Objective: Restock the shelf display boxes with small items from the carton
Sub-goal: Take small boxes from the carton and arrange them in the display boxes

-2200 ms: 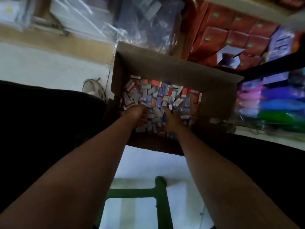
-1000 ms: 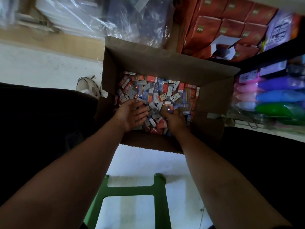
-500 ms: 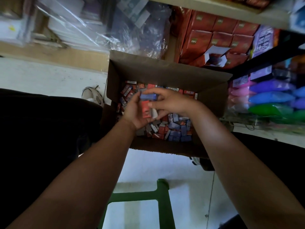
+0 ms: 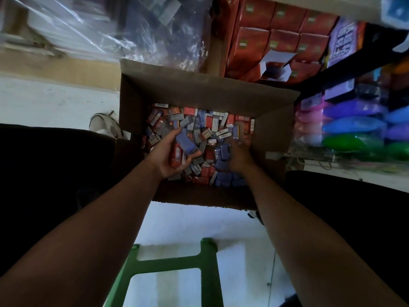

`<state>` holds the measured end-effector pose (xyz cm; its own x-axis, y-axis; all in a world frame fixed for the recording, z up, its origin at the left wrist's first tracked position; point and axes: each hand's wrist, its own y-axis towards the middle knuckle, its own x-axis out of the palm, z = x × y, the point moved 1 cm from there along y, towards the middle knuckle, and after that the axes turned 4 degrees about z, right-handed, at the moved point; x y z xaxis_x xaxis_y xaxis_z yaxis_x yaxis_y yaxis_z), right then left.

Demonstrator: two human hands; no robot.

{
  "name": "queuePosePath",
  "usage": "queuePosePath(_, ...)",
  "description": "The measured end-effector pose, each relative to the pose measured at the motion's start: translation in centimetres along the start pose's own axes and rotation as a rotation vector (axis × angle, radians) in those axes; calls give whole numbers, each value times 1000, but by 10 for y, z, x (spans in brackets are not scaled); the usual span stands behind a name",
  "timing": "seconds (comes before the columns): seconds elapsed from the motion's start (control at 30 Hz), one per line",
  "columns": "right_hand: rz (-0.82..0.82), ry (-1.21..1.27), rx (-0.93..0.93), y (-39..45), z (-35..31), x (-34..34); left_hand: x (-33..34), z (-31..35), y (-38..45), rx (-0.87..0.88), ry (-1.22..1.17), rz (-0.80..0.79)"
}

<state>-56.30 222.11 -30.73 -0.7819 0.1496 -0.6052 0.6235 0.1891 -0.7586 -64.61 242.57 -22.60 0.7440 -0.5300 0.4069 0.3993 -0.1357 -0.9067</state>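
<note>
Carton: the open brown carton (image 4: pixel 205 89) sits between both forearms, filled with small red, blue and grey boxes (image 4: pixel 212 125).
Left hand: left hand (image 4: pixel 170 155) lies palm up, fingers (image 4: pixel 194 154) curled around a blue box (image 4: pixel 184 144) and red boxes (image 4: pixel 177 157).
Right hand: right hand (image 4: pixel 240 155) is down among the loose boxes just beside the left fingers; whether its fingers are apart or together I cannot tell.
Shelf: red display boxes (image 4: pixel 285 44) stand beyond the carton.

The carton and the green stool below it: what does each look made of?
The carton looks like plain brown corrugated cardboard, matte, with creased flaps and a raw edge. The green stool appears to be moulded plastic: uniform colour, slight sheen, rounded corners. The left hand holds small boxes, probably printed card, from the carton.
</note>
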Motion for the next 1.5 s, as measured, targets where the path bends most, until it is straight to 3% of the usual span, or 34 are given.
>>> queuePosePath(0.13, 123, -319, -84, -8, -6, 26, 2, -4, 1, -17, 7, 58)
queuePosePath(0.23, 113, -346, -152, -2, -12, 35, -2, -5, 3, -32, -13, 86)
queuePosePath(0.53, 128, -254, -138, 7, -22, 41, -14, -3, 0, -49, -10, 142)
queuePosePath(0.77, 131, -175, -148, 9, -19, 46, -24, -2, 4, 9, 121, 235)
queuePosePath(0.97, 24, -179, -98, 16, -24, 49, -24, -5, 7, -5, 211, 197)
queuePosePath(1.17, 56, -38, -82, 6, -21, 41, -29, -3, 10, -2, 217, 125)
queuePosePath(1.5, -58, 204, -300, -34, -68, -38, -18, -6, 11, 59, 235, 202)
